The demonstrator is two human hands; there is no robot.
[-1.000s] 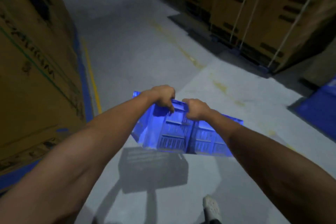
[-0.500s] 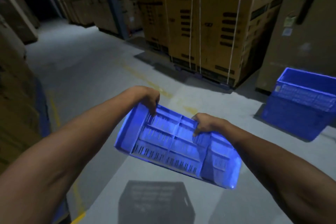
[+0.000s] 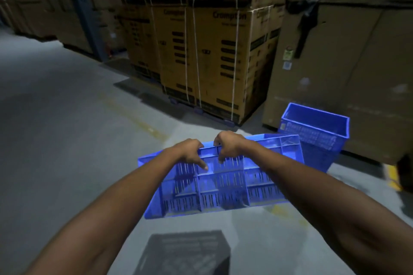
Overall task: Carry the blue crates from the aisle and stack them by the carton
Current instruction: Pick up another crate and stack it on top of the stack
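Compared with half a second earlier, the held blue crate is nearer level, no longer dipping to the right, and the left hand and right hand sit closer together, both curled over its upper rim. It hangs above the grey floor, long axis left to right, slotted wall facing the viewer. A second blue crate stands upright against the tall carton

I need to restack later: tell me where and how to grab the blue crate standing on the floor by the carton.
Take the floor crate by its top rim at the left and right walls, reaching down from the aisle side: it stands upright, mouth open, and the large carton blocks its back.
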